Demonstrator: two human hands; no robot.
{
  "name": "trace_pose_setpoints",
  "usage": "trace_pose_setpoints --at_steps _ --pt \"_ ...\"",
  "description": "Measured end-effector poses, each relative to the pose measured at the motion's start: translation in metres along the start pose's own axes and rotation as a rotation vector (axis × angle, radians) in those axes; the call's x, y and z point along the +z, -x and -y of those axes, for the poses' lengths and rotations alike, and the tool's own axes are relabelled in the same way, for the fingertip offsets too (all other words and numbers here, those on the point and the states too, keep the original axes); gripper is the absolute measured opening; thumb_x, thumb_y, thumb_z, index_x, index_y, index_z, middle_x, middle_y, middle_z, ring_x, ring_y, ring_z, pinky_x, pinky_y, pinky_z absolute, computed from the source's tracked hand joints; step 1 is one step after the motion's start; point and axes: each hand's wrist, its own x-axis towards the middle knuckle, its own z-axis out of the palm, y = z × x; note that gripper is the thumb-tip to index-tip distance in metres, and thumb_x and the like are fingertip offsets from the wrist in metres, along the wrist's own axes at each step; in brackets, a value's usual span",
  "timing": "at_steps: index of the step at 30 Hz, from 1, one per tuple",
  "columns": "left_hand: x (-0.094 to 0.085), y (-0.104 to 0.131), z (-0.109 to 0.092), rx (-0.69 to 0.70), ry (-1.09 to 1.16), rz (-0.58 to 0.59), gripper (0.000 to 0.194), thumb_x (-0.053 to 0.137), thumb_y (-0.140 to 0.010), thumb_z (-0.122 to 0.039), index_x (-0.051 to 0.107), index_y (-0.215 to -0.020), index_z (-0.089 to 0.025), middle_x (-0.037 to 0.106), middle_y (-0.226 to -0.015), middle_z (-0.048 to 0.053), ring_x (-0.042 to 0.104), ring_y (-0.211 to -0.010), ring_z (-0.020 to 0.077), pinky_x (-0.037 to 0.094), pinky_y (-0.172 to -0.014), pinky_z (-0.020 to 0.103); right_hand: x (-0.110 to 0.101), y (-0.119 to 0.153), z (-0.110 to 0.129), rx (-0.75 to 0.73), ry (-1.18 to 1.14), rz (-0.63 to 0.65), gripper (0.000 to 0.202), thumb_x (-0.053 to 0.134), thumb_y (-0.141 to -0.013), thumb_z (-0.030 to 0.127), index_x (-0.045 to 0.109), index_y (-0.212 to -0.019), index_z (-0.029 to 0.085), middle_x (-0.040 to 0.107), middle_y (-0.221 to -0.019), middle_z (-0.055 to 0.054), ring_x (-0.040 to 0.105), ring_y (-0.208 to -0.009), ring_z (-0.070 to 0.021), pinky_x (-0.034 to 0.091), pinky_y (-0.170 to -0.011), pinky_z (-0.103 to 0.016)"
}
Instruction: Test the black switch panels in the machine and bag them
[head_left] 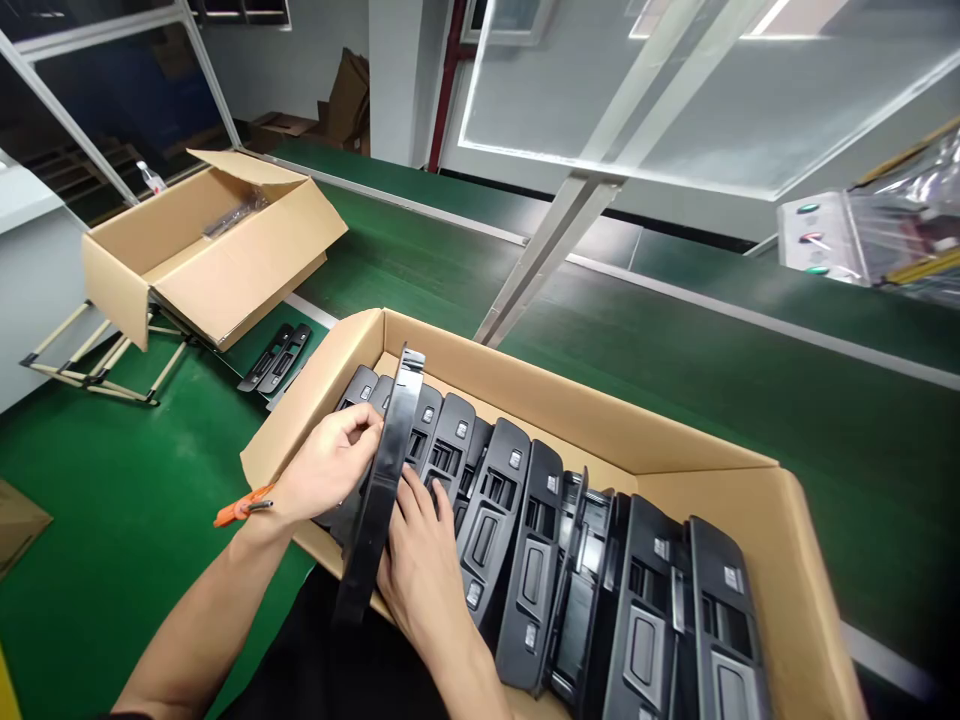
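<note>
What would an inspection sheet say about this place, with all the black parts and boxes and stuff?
Surface: long green worktop, shiny in places.
Job's things: front cardboard box, open, with many black parts standing in a row; one long black piece tilted above them.
Clutter: another open box with something in clear plastic; bagged items at right.
Hands: left hand holds the long black piece; right hand is against its other side. Orange band on left wrist.
Cables: nothing seen.
Surroundings: green floor, metal frame, red pipe.
</note>
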Motion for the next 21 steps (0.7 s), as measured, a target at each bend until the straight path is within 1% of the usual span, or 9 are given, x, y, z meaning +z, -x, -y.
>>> trace_pose_setpoints --at_steps 3,5,8,11,14,17,19,21 --pt "-0.004 -0.014 0.006 -0.002 -0.247 -0.117 0.025 0.049 -0.097 -0.036 0.053 -0.077 -0.022 0.046 -0.065 -0.005 0.041 -0.058 0.0124 0.033 -0.055 0.025 0.0 0.001 0.0 0.019 0.002 -0.013 0.047 0.045 -0.096 0.013 0.062 -0.141 0.013 0.066 -0.146 -0.017 0.05 -0.148 -0.0316 0.036 -0.125 -0.058" --pt "-0.006 -0.024 0.013 -0.002 -0.399 -0.142 0.025 0.048 -0.098 -0.033 0.052 -0.076 -0.022 0.048 -0.064 -0.005 0.044 -0.057 0.0134 0.033 -0.056 0.026 0.001 0.001 0.001 0.031 0.012 -0.02 0.046 0.044 -0.099 0.016 0.06 -0.143 0.012 0.066 -0.146 -0.017 0.051 -0.148 -0.0316 0.037 -0.125 -0.056" --pt "-0.009 -0.038 0.022 0.023 -0.653 -0.116 0.025 0.048 -0.097 -0.027 0.051 -0.073 -0.023 0.061 -0.072 0.0 0.057 -0.068 0.0174 0.042 -0.066 0.03 0.004 0.002 0.001 0.04 0.029 -0.037 0.049 0.043 -0.103 0.02 0.055 -0.15 0.012 0.066 -0.147 -0.016 0.052 -0.147 -0.0306 0.036 -0.126 -0.055" --pt "-0.007 -0.047 0.029 0.02 -0.849 -0.031 0.026 0.047 -0.097 -0.022 0.056 -0.073 -0.022 0.072 -0.084 0.008 0.068 -0.084 0.0236 0.048 -0.079 0.033 0.007 0.002 0.0 0.039 0.044 -0.048 0.047 0.043 -0.106 0.024 0.057 -0.149 0.013 0.067 -0.146 -0.017 0.052 -0.148 -0.0308 0.036 -0.126 -0.055" --pt "-0.003 -0.048 0.033 0.004 -0.872 0.016 0.028 0.046 -0.099 -0.023 0.065 -0.079 -0.02 0.077 -0.09 0.011 0.073 -0.092 0.0266 0.051 -0.083 0.035 0.009 0.002 -0.002 0.021 0.058 -0.029 0.044 0.044 -0.107 0.027 0.062 -0.145 0.013 0.068 -0.145 -0.016 0.054 -0.146 -0.0316 0.037 -0.125 -0.055" --pt "0.001 -0.044 0.033 -0.025 -0.859 0.003 0.031 0.047 -0.101 -0.028 0.072 -0.085 -0.02 0.08 -0.093 0.012 0.076 -0.095 0.0285 0.053 -0.086 0.037 0.01 0.001 -0.002 0.015 0.068 -0.028 0.042 0.043 -0.108 0.027 0.063 -0.143 0.014 0.068 -0.146 -0.015 0.055 -0.145 -0.0317 0.037 -0.125 -0.055" --pt "0.003 -0.039 0.03 0.01 -0.867 -0.053 0.031 0.049 -0.102 -0.027 0.074 -0.086 -0.019 0.081 -0.096 0.013 0.075 -0.104 0.03 0.053 -0.097 0.039 0.01 0.001 -0.002 0.015 0.072 -0.038 0.042 0.044 -0.108 0.027 0.063 -0.143 0.014 0.069 -0.145 -0.015 0.055 -0.145 -0.0318 0.036 -0.125 -0.055" --pt "0.006 -0.032 0.025 0.095 -0.884 -0.141 0.029 0.049 -0.102 -0.025 0.074 -0.087 -0.018 0.08 -0.098 0.014 0.073 -0.112 0.0305 0.05 -0.106 0.042 0.011 0.001 -0.003 0.012 0.075 -0.047 0.041 0.046 -0.107 0.027 0.063 -0.142 0.015 0.07 -0.143 -0.016 0.056 -0.144 -0.032 0.037 -0.124 -0.055"
